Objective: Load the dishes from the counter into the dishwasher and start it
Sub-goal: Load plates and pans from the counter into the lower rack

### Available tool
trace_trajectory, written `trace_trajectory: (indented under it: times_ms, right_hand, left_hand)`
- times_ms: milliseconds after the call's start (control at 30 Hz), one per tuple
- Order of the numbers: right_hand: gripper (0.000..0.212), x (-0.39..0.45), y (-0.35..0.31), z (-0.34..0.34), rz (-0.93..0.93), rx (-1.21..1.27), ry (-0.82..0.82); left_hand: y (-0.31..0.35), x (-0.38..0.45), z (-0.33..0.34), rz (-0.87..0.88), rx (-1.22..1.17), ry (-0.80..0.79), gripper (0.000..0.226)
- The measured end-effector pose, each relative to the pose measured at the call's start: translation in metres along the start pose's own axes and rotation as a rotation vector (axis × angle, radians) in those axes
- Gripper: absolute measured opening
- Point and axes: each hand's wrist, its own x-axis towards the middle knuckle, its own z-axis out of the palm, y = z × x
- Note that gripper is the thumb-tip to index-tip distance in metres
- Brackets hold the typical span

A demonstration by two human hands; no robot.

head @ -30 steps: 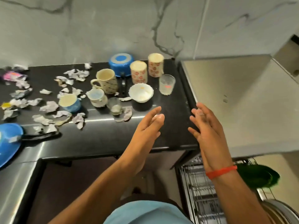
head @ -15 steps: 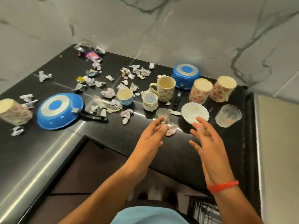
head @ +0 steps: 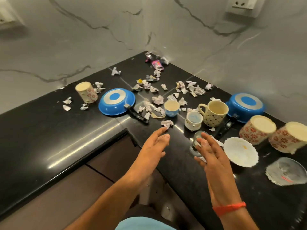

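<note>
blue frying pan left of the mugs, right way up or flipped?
Flipped. The blue frying pan lies rim-down on the counter; its grey base ring with blue centre faces up, black handle pointing toward the counter edge.

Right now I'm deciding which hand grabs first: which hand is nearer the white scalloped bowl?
Right. The right hand hovers open just left of the white scalloped bowl, almost beside its rim. The left hand is further left, over the counter edge.
</note>
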Motion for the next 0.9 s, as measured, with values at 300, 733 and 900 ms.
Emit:
trace_trajectory:
  times_ms: [300,733,900]
  right_hand:
    - [0.037,0.034,-0.008,0.066,0.022,-0.054,-0.217]
    - [0.042,0.153,0.029,0.209,0.017,-0.585,-0.365]
    - [0.057,0.19,0.049,0.25,-0.024,-0.842,-0.36]
  left_hand:
    - [-0.004,0.026,-0.062,-0.008,-0.076,0.21,0.043]
    - [-0.021,0.153,-0.153,-0.182,-0.227,0.253,0.047]
    - [-0.026,0.183,-0.173,-0.234,-0.259,0.214,0.04]
